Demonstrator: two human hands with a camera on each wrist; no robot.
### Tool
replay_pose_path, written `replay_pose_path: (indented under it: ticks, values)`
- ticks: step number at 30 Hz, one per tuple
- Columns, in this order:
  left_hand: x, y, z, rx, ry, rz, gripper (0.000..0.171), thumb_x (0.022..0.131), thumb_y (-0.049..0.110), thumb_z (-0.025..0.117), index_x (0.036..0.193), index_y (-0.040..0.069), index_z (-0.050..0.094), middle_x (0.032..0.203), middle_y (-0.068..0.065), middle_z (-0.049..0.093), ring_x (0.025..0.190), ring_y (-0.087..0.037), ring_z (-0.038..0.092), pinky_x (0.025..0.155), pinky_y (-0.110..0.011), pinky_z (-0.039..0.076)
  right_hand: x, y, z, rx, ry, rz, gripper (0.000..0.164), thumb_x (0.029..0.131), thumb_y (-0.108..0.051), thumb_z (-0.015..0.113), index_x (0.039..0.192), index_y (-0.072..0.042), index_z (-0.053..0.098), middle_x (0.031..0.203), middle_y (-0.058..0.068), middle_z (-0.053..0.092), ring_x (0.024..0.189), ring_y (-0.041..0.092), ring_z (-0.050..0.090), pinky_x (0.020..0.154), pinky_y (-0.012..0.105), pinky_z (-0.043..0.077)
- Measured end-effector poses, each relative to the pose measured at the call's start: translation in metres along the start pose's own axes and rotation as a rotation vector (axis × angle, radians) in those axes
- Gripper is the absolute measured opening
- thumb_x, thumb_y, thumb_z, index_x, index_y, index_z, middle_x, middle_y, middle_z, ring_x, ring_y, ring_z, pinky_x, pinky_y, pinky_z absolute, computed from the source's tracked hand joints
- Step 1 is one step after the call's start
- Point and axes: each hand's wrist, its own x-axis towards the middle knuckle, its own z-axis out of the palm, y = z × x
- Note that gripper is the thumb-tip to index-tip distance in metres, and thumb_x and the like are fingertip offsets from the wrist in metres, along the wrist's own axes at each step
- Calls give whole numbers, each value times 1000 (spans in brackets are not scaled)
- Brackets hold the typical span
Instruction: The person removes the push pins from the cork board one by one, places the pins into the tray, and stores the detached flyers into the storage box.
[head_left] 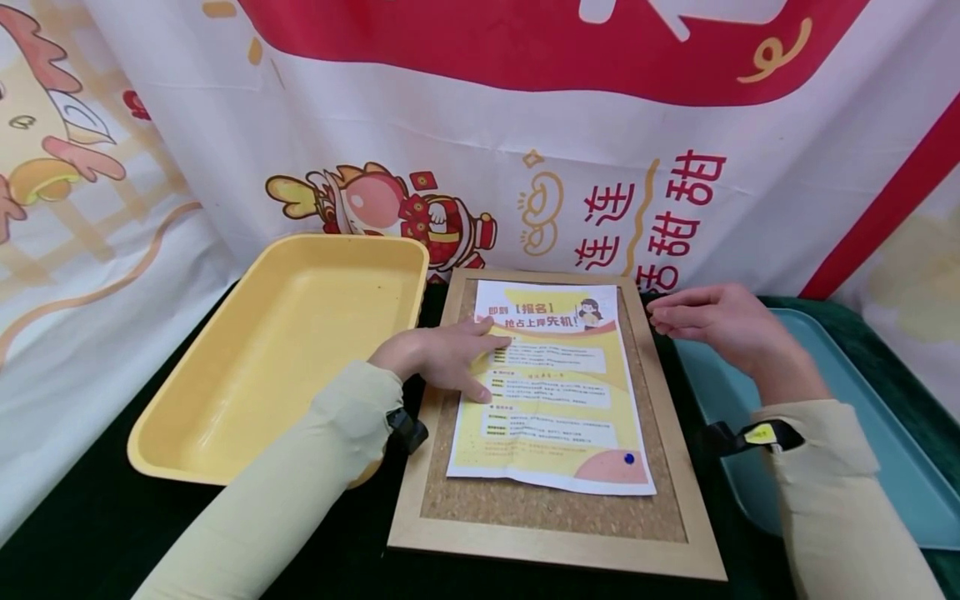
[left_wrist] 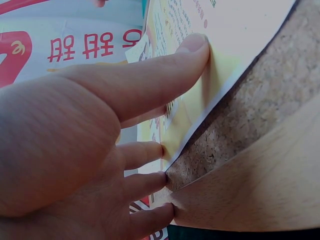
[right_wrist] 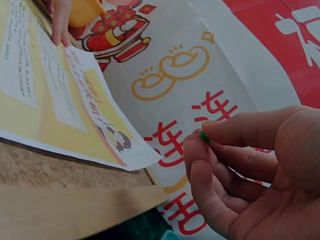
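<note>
A yellow and white printed flyer [head_left: 551,408] lies on a wood-framed cork board [head_left: 555,504]. Near its lower right corner sits a blue push pin [head_left: 628,458]. With fingers spread, my left hand [head_left: 442,357] presses on the flyer's left edge; in the left wrist view its thumb [left_wrist: 192,47] rests on the paper. Beyond the board's upper right side, my right hand [head_left: 738,337] pinches a small green push pin [right_wrist: 205,136] between thumb and fingertips. The fingers cover most of that pin. The flyer's upper right corner [right_wrist: 145,157] lifts slightly off the cork.
To the left of the board stands a deep yellow tray [head_left: 277,350]. A blue tray [head_left: 847,375] lies to the right, partly behind the right arm. All rest on a dark green cloth [head_left: 315,558]. A printed white and red banner [head_left: 465,108] hangs at the back.
</note>
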Motion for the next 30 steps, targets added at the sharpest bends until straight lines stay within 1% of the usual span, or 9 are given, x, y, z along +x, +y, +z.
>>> replay_pose_path:
  ticks: [3,7,9,13,16,22,25,30]
  values:
    - [0,0,0,9,-3,3,90,101,42,72,172,24,19,181,-9,-6,168,-33,-9,136,-54,5,-1,5,-7,-2,22,6,58,107,-43,61,151,-6,58,142,9,67,109,8,70,95,24,60]
    - [0,0,0,7,-3,1,91,101,42,72,172,25,18,181,-9,-7,168,-34,-10,136,-54,4,-3,10,-16,10,32,17,61,106,-46,62,153,-7,56,125,-9,74,109,9,72,95,26,60]
    - [0,0,0,1,-2,-2,91,101,42,72,172,26,19,181,-8,-7,168,-34,-10,136,-54,4,-3,12,-20,20,29,20,62,106,-45,63,154,-7,55,116,-17,74,109,9,73,95,26,60]
    - [0,0,1,-10,-1,-9,90,101,41,72,172,27,19,181,-7,-7,168,-33,-10,136,-54,5,-3,18,-27,31,29,18,61,108,-42,61,155,-4,52,104,-24,73,105,7,73,93,24,60]
    - [0,0,1,-11,0,-8,90,101,41,72,172,27,19,181,-7,-7,168,-34,-10,136,-54,5,-3,21,-31,32,32,25,61,109,-40,60,156,-3,50,101,-27,71,102,4,73,93,22,60]
    - [-1,-1,0,-5,2,1,90,101,41,72,172,26,19,181,-9,-6,167,-35,-10,136,-55,5,-1,28,-35,31,35,51,60,110,-39,57,158,-4,48,100,-27,70,103,3,71,93,22,60]
    - [-1,-1,0,-3,1,6,90,101,41,72,172,25,20,181,-9,-5,168,-34,-9,136,-54,5,-1,33,-39,45,28,77,62,110,-39,56,160,-4,45,100,-27,70,104,4,71,93,22,60]
    - [-1,-1,0,7,1,10,89,101,42,72,172,25,20,181,-10,-4,168,-33,-8,136,-54,6,-1,41,-43,96,20,115,65,111,-36,55,162,-1,39,96,-27,72,100,0,72,93,22,60]
